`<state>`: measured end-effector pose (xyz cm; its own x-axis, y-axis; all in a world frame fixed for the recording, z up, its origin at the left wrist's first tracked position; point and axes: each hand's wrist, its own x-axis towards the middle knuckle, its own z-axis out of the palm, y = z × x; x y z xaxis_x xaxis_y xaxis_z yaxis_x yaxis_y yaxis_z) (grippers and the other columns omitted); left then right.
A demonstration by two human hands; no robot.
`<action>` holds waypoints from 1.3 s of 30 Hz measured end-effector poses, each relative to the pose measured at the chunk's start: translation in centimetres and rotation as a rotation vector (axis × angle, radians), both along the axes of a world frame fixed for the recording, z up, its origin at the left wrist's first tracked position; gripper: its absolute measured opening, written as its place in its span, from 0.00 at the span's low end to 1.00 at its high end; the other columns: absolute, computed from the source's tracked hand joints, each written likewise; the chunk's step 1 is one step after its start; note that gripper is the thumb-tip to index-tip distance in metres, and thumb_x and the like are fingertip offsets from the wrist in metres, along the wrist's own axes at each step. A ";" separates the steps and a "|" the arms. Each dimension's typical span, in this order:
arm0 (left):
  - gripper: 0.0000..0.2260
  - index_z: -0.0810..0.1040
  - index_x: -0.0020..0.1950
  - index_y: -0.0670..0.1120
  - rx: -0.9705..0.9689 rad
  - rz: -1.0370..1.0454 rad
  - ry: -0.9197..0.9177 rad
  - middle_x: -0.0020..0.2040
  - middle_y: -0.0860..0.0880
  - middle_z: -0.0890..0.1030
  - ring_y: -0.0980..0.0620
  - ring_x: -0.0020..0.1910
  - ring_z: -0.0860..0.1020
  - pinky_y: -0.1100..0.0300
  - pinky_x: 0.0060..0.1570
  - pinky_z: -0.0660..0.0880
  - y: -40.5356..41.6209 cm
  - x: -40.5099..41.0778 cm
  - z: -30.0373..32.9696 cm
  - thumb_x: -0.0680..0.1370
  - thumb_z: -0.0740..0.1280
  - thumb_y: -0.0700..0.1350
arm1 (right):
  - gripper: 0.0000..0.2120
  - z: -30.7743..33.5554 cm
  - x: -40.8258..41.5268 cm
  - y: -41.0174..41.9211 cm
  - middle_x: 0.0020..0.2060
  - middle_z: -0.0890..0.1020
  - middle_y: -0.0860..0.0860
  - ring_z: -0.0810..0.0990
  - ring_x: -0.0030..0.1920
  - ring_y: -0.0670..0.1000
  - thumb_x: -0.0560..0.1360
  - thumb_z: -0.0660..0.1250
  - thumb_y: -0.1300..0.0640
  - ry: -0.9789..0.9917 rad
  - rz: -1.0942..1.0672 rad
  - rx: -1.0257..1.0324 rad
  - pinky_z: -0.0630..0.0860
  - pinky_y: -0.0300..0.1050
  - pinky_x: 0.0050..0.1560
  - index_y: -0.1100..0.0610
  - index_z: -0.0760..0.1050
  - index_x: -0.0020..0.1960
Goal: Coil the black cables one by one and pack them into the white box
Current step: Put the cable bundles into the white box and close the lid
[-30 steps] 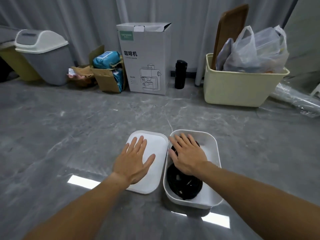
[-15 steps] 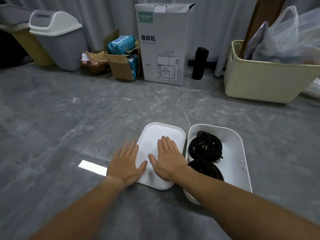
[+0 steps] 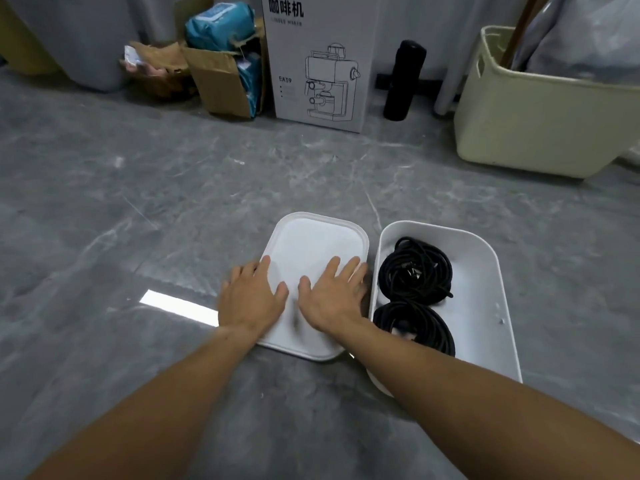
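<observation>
- Far left, background: a grey bin stands on the grey marbled floor, with an open cardboard carton holding blue packs just beside it.
- Centre, background: a white coffee-maker carton stands upright; a black bottle stands to its right.
- Left hand: lies palm down over the left edge of the white lid, fingers straight and slightly spread, holding nothing.
- Right hand: lies flat on the lid's right part, fingers straight and spread, holding nothing.
- White box: sits open on the floor just beside the lid, on its right.
- Black cables: two coils lie inside the box, one behind the other.
- Far right, background: a cream tub.
</observation>
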<state>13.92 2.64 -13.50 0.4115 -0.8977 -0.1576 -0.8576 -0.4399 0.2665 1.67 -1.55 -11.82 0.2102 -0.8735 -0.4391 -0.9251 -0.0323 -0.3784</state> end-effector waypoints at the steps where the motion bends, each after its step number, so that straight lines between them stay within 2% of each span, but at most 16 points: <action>1: 0.28 0.60 0.78 0.48 -0.011 0.031 0.036 0.76 0.47 0.67 0.44 0.73 0.62 0.50 0.69 0.61 0.0 -0.3 0.1 0.81 0.60 0.54 | 0.37 -0.1 0.1 -0.1 0.78 0.39 0.68 0.35 0.78 0.67 0.84 0.51 0.43 -0.015 -0.021 -0.010 0.39 0.60 0.77 0.64 0.41 0.81; 4: 0.26 0.64 0.76 0.48 -0.041 0.143 0.184 0.73 0.47 0.71 0.42 0.72 0.63 0.49 0.69 0.63 -0.3 -0.5 0.5 0.79 0.64 0.51 | 0.37 -0.3 0.3 -0.5 0.78 0.40 0.68 0.37 0.78 0.67 0.83 0.53 0.44 -0.099 -0.102 -0.010 0.41 0.61 0.78 0.64 0.42 0.81; 7: 0.21 0.73 0.66 0.47 -0.124 0.347 0.375 0.63 0.44 0.78 0.39 0.66 0.70 0.45 0.64 0.71 -0.8 0.2 1.2 0.74 0.65 0.51 | 0.37 -0.3 0.2 -1.1 0.79 0.43 0.66 0.42 0.78 0.66 0.83 0.54 0.45 -0.197 -0.202 0.012 0.49 0.62 0.78 0.64 0.42 0.81; 11: 0.21 0.73 0.70 0.43 -0.119 0.528 0.413 0.66 0.41 0.78 0.38 0.65 0.74 0.49 0.61 0.71 -0.9 1.1 2.3 0.78 0.63 0.45 | 0.30 0.5 0.0 -1.6 0.78 0.56 0.64 0.53 0.78 0.63 0.83 0.56 0.50 -0.316 -0.332 0.010 0.57 0.57 0.76 0.66 0.53 0.78; 13: 0.09 0.79 0.52 0.40 -0.142 0.532 0.391 0.59 0.37 0.80 0.38 0.53 0.76 0.52 0.49 0.72 -0.8 1.4 3.0 0.77 0.61 0.40 | 0.22 1.2 -0.7 -2.1 0.72 0.68 0.63 0.65 0.73 0.63 0.82 0.57 0.56 -0.349 -0.377 0.016 0.65 0.52 0.69 0.67 0.64 0.72; 15: 0.08 0.76 0.40 0.43 -0.141 0.521 0.372 0.50 0.37 0.81 0.41 0.44 0.72 0.55 0.42 0.67 -0.7 1.6 3.9 0.76 0.60 0.37 | 0.16 1.7 -1.3 -2.7 0.66 0.74 0.62 0.73 0.67 0.62 0.80 0.58 0.63 -0.372 -0.414 0.033 0.71 0.48 0.60 0.68 0.71 0.66; 18: 0.15 0.84 0.51 0.45 -0.178 0.542 0.378 0.47 0.43 0.81 0.41 0.45 0.73 0.57 0.43 0.68 -0.4 2.2 5.3 0.75 0.59 0.35 | 0.10 2.2 -1.8 -3.0 0.52 0.79 0.60 0.78 0.51 0.61 0.77 0.58 0.68 -0.419 -0.446 0.078 0.72 0.44 0.44 0.67 0.77 0.53; 20: 0.18 0.85 0.53 0.45 -0.235 0.571 0.381 0.48 0.42 0.82 0.41 0.46 0.75 0.57 0.43 0.69 -0.3 2.7 6.2 0.74 0.58 0.34 | 0.10 2.6 -1.8 -3.1 0.40 0.74 0.56 0.72 0.37 0.55 0.77 0.57 0.69 -0.489 -0.502 0.122 0.68 0.41 0.35 0.61 0.69 0.38; 21: 0.18 0.85 0.53 0.45 -0.267 0.586 0.400 0.49 0.42 0.83 0.41 0.46 0.75 0.57 0.44 0.69 -0.2 2.9 6.6 0.73 0.58 0.34 | 0.13 3.0 -1.8 -3.2 0.40 0.72 0.55 0.70 0.38 0.54 0.78 0.58 0.68 -0.524 -0.513 0.146 0.69 0.41 0.36 0.58 0.65 0.35; 24: 0.20 0.85 0.56 0.48 -0.396 0.640 0.500 0.52 0.46 0.83 0.42 0.54 0.78 0.57 0.49 0.73 -0.1 3.6 7.8 0.73 0.58 0.34 | 0.15 4.0 -1.9 -3.8 0.45 0.73 0.56 0.72 0.46 0.54 0.77 0.61 0.68 -0.631 -0.518 0.213 0.71 0.45 0.44 0.54 0.65 0.34; 27: 0.16 0.83 0.57 0.47 -0.526 0.677 0.682 0.55 0.49 0.82 0.46 0.52 0.78 0.56 0.49 0.75 -0.4 4.1 9.1 0.76 0.60 0.39 | 0.10 5.1 -2.2 -4.3 0.33 0.74 0.55 0.68 0.36 0.54 0.68 0.65 0.74 -0.803 -0.561 0.190 0.67 0.47 0.39 0.63 0.75 0.31; 29: 0.11 0.81 0.49 0.46 -0.570 0.673 0.788 0.50 0.48 0.80 0.48 0.45 0.75 0.57 0.41 0.71 -0.7 3.6 10.5 0.78 0.60 0.46 | 0.05 6.2 -2.5 -4.6 0.30 0.73 0.55 0.66 0.32 0.52 0.69 0.67 0.74 -0.918 -0.553 0.163 0.65 0.48 0.37 0.69 0.77 0.36; 31: 0.15 0.75 0.36 0.50 -0.602 0.645 0.882 0.43 0.49 0.77 0.47 0.41 0.73 0.55 0.42 0.70 -1.1 3.2 11.6 0.78 0.57 0.53 | 0.10 7.6 -2.9 -4.9 0.28 0.73 0.54 0.66 0.29 0.51 0.73 0.67 0.73 -1.006 -0.531 0.147 0.67 0.44 0.32 0.63 0.76 0.36; 33: 0.19 0.69 0.32 0.52 -0.641 0.585 1.021 0.35 0.50 0.74 0.48 0.36 0.71 0.54 0.40 0.70 -1.4 2.6 12.7 0.80 0.53 0.58 | 0.11 8.8 -3.2 -5.3 0.30 0.75 0.53 0.70 0.29 0.49 0.75 0.68 0.72 -1.064 -0.492 0.141 0.72 0.39 0.32 0.59 0.74 0.39; 36: 0.26 0.71 0.34 0.49 -0.734 0.539 1.292 0.30 0.50 0.76 0.51 0.31 0.74 0.61 0.32 0.71 -2.2 1.9 14.2 0.83 0.47 0.62 | 0.10 10.5 -3.8 -5.3 0.34 0.77 0.53 0.76 0.33 0.49 0.77 0.66 0.69 -1.064 -0.441 0.148 0.75 0.41 0.39 0.56 0.72 0.43; 39: 0.21 0.75 0.43 0.48 -0.817 0.669 1.387 0.35 0.52 0.79 0.56 0.36 0.77 0.64 0.32 0.73 -2.6 1.2 15.6 0.83 0.52 0.60 | 0.09 12.2 -4.8 -5.7 0.34 0.77 0.53 0.78 0.38 0.51 0.77 0.59 0.69 -1.074 -0.447 0.156 0.74 0.42 0.42 0.57 0.72 0.43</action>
<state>15.09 0.00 2.08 0.6767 -0.6649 -0.3162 0.4381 0.0185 0.8987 -3.12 -7.28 0.42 0.2261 -0.9161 -0.3312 -0.0453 0.3298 -0.9430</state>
